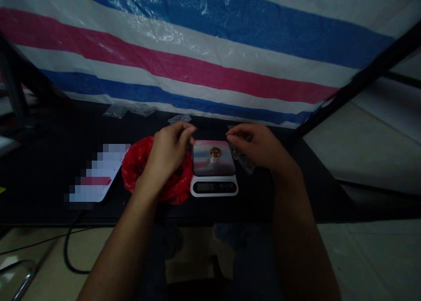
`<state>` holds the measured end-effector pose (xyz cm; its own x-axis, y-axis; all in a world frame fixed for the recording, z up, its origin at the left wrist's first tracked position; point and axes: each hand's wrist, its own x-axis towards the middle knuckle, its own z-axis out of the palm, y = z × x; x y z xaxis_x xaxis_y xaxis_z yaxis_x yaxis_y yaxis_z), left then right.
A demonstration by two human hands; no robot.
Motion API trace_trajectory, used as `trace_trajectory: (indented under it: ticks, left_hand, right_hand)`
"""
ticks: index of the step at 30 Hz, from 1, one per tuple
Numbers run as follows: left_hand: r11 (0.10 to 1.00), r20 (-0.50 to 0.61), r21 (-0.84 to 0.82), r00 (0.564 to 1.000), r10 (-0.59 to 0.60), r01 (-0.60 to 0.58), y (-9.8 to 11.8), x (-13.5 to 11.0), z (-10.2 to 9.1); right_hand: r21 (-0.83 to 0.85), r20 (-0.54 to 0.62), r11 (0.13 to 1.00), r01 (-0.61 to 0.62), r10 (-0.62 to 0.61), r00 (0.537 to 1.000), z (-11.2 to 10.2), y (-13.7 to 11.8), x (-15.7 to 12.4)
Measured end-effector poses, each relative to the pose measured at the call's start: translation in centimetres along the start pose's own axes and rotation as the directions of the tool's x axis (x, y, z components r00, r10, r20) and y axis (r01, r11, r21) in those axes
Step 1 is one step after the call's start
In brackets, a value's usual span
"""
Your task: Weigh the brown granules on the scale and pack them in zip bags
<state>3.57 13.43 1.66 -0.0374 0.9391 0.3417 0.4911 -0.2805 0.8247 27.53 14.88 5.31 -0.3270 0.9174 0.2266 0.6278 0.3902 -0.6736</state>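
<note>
A small white kitchen scale (214,186) with a shiny steel top sits on the dark table (49,169). A little metal cup (215,154) holding brownish bits stands on its plate. My left hand (171,149) hovers over a red plastic bag (138,163) just left of the scale, fingers pinched together near the cup; what they pinch is too small to make out. My right hand (255,145) rests right of the scale with fingers curled on a small clear plastic bag (243,160).
A white card or paper (95,178) lies left of the red bag. Several clear little bags (115,111) lie at the table's back edge under a striped tarp (210,46). A black cable (69,244) hangs off the front edge. Pale floor tiles spread at right.
</note>
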Motion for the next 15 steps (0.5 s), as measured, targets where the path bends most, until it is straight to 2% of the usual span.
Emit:
trace_trajectory:
  ticks: [3, 7, 11, 14, 15]
  left_hand:
    - [0.995, -0.073, 0.102, 0.997, -0.011, 0.018, 0.4, -0.1, -0.5]
    - [0.980, -0.078, 0.191, 0.996, -0.043, 0.057, 0.8, 0.0, -1.3]
    - [0.948, -0.017, 0.317, 1.000, 0.020, -0.013, -0.3, 1.7, -1.9]
    - [0.909, 0.051, 0.393, 0.990, 0.133, -0.142, -2.4, 4.5, -2.0]
    - [0.882, 0.069, 0.448, 0.989, 0.133, -0.149, -3.2, 5.7, -1.9]
  right_hand:
    - [-0.023, -0.104, 0.999, -0.024, 0.022, 0.994, -0.8, 0.3, 0.0]
    - [-0.061, -0.150, 0.998, -0.032, 0.023, 0.988, -1.7, 0.7, -0.1]
    - [-0.077, -0.126, 0.996, -0.032, 0.022, 0.992, -1.8, 1.1, 0.0]
    - [-0.050, -0.048, 0.996, -0.069, 0.066, 0.997, -1.5, 1.3, 0.0]
    - [-0.035, -0.014, 0.996, -0.086, 0.085, 0.996, -1.4, 1.3, 0.0]
